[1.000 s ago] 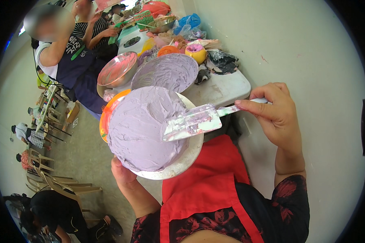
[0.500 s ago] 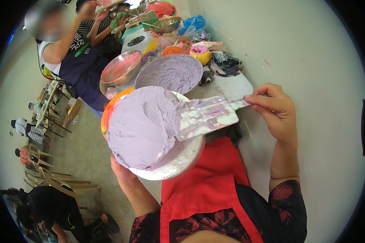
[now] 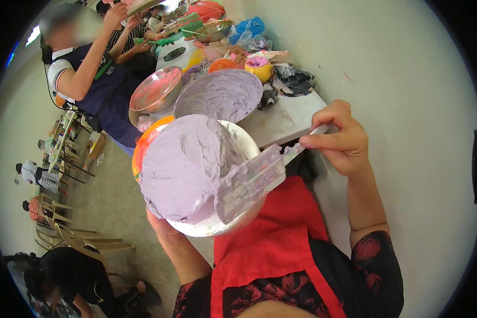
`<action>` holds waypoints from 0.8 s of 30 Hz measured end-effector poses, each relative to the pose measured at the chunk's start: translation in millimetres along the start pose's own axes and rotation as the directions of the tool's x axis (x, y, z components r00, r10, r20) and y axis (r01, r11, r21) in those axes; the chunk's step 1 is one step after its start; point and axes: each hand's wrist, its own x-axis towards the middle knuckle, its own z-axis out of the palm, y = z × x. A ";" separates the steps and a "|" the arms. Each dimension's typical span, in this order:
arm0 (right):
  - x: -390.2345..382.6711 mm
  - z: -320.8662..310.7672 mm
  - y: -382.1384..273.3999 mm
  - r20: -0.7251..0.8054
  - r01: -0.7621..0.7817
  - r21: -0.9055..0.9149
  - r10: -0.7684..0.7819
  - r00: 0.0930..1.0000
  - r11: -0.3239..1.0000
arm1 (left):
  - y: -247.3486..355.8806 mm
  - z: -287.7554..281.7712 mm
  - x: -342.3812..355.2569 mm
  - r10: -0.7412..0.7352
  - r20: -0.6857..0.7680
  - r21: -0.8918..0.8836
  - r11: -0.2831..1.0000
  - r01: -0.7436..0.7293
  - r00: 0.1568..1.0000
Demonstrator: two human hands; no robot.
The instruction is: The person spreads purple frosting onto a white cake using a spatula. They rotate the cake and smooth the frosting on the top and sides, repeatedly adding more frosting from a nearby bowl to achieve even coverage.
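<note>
A round cake [image 3: 183, 164] covered in rough lavender icing sits on a pale, shiny round cake board [image 3: 245, 139]. My left hand [image 3: 163, 225] holds the board from below at its near left edge; most of its fingers are hidden beneath. Between the thumb and fingers of my right hand [image 3: 340, 139] is the thin handle of a wide, flat icing spatula [image 3: 254, 177]. Lavender icing with whitish-green patches smears its blade. The blade lies tilted against the cake's right side, its lower corner close to the board.
Beyond the cake, a table [image 3: 281, 121] carries a bowl of lavender icing [image 3: 220, 95], a steel bowl with pink icing [image 3: 156, 90], a yellow cup [image 3: 259, 69] and crumpled plastic bags [image 3: 249, 32]. A wall [image 3: 408, 106] rises at right. A co-worker in a navy apron [image 3: 103, 87] stands at far left.
My right hand has moved left and slightly up, and the spatula blade has swung downward along the cake's right side. The co-worker's raised arm has shifted. My left hand stays under the board.
</note>
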 end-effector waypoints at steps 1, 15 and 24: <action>2.0 1.8 1.4 0.003 0.025 0.007 -0.025 1.000 1.000 | -1.2 -2.0 0.0 0.006 0.029 -0.008 1.000 -0.005 1.000; -0.7 0.1 28.5 0.008 -0.017 -0.076 0.017 1.000 0.997 | 0.9 8.3 1.5 0.011 0.025 -0.029 1.000 -0.010 1.000; 1.1 -13.5 13.4 -0.088 -0.032 -0.011 0.030 0.996 0.999 | 3.2 8.5 2.7 0.021 0.002 0.055 0.998 -0.021 1.000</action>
